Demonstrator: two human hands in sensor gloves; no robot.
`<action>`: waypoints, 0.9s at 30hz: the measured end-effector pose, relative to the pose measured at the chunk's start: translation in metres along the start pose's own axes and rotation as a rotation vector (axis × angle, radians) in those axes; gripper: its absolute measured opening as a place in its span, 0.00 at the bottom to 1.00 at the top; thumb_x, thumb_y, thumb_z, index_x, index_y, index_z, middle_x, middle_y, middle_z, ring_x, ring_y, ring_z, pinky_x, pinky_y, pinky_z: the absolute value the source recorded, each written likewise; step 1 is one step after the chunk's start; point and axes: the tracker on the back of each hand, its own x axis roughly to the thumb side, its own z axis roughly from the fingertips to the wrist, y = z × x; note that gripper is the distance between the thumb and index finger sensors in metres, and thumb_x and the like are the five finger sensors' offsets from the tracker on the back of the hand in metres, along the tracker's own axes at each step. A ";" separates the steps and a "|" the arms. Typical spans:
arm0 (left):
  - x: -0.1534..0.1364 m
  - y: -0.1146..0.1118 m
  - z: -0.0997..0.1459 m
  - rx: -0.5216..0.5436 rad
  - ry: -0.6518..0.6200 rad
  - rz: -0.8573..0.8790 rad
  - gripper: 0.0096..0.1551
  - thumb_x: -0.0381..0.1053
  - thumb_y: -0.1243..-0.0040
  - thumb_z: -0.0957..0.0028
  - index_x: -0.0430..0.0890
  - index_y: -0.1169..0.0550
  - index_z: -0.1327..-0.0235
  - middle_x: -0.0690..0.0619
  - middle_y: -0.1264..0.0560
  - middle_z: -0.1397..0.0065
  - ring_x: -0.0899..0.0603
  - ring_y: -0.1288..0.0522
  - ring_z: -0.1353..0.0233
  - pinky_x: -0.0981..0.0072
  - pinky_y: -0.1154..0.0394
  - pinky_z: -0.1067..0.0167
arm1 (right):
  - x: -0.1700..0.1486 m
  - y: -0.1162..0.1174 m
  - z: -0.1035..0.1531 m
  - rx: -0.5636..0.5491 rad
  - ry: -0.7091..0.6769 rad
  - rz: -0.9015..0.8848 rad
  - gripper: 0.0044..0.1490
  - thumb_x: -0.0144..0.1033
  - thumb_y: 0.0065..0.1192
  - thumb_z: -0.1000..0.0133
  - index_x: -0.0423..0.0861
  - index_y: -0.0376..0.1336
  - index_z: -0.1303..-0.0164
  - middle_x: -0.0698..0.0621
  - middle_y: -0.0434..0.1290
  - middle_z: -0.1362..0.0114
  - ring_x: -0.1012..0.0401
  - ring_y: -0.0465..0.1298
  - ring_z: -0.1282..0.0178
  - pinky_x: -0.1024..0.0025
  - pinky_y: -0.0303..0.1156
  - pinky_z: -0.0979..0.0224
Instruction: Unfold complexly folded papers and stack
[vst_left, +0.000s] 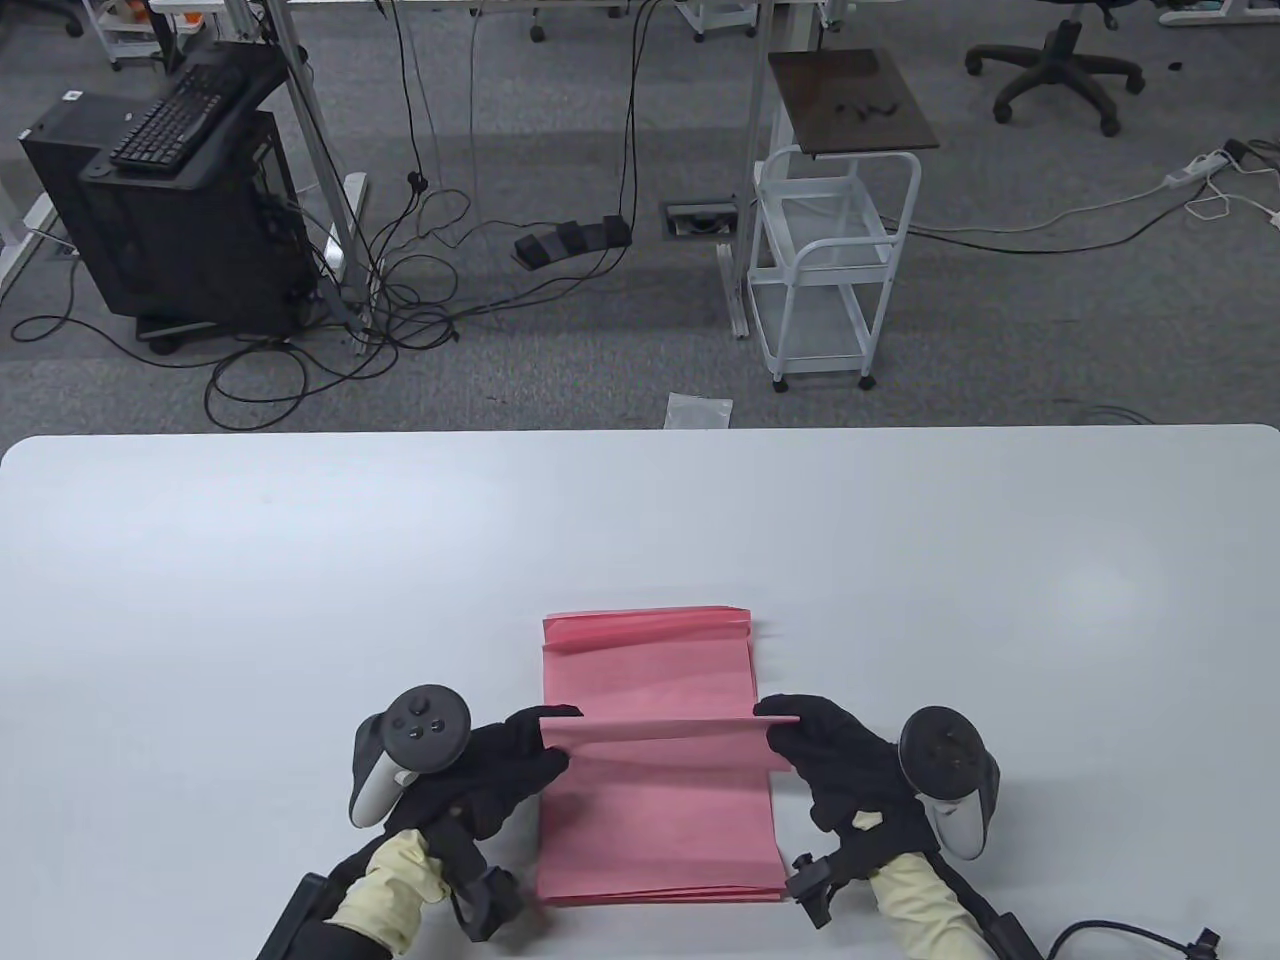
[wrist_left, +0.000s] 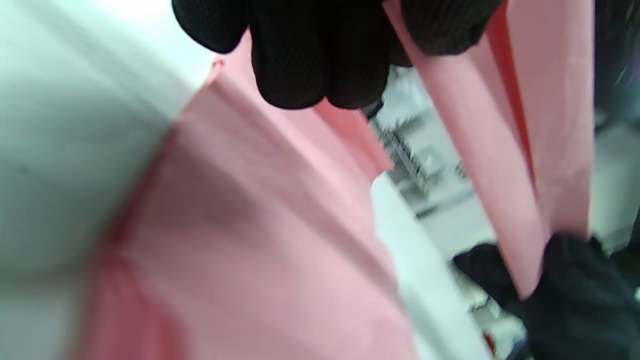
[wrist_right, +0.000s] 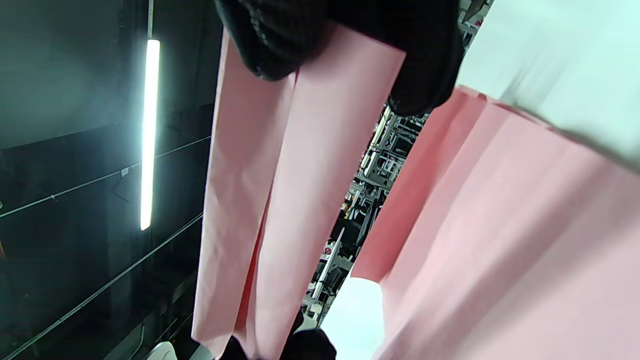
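Observation:
A pink pleated paper (vst_left: 650, 680) lies near the front edge of the white table (vst_left: 300, 560). A raised fold (vst_left: 660, 728) runs across its middle. My left hand (vst_left: 545, 738) pinches the left end of that fold and my right hand (vst_left: 785, 728) pinches the right end, holding it lifted above the sheet. In the left wrist view my gloved fingers (wrist_left: 305, 55) hold the lifted pink strip (wrist_left: 495, 150) above the flat part (wrist_left: 240, 235). In the right wrist view my fingers (wrist_right: 280, 35) hold the same strip (wrist_right: 270, 190). Folded pleats (vst_left: 645, 628) stay bunched at the far end.
Beyond the table's far edge are a white cart (vst_left: 830, 270), a black computer stand with a keyboard (vst_left: 180, 190), floor cables (vst_left: 400, 300) and an office chair (vst_left: 1055, 65). A cable (vst_left: 1120, 935) lies at the front right corner.

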 end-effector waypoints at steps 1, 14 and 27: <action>-0.002 -0.001 0.001 0.036 0.001 0.074 0.21 0.52 0.44 0.42 0.54 0.25 0.35 0.52 0.19 0.33 0.43 0.19 0.32 0.46 0.32 0.28 | 0.000 0.000 -0.001 0.000 0.002 -0.001 0.23 0.35 0.62 0.47 0.46 0.69 0.42 0.49 0.76 0.45 0.48 0.74 0.40 0.38 0.48 0.21; -0.011 0.002 0.007 0.085 0.062 0.167 0.20 0.52 0.44 0.42 0.47 0.23 0.40 0.51 0.15 0.42 0.45 0.15 0.41 0.49 0.28 0.32 | 0.026 0.003 -0.023 0.249 -0.196 0.366 0.59 0.32 0.66 0.48 0.69 0.29 0.26 0.62 0.47 0.18 0.57 0.66 0.30 0.55 0.47 0.15; -0.010 0.002 0.006 -0.010 0.182 0.099 0.22 0.54 0.46 0.39 0.54 0.23 0.34 0.58 0.14 0.63 0.49 0.14 0.58 0.47 0.28 0.34 | 0.017 0.002 -0.038 0.015 -0.183 -0.060 0.25 0.40 0.61 0.47 0.41 0.71 0.45 0.47 0.78 0.49 0.53 0.79 0.62 0.50 0.69 0.35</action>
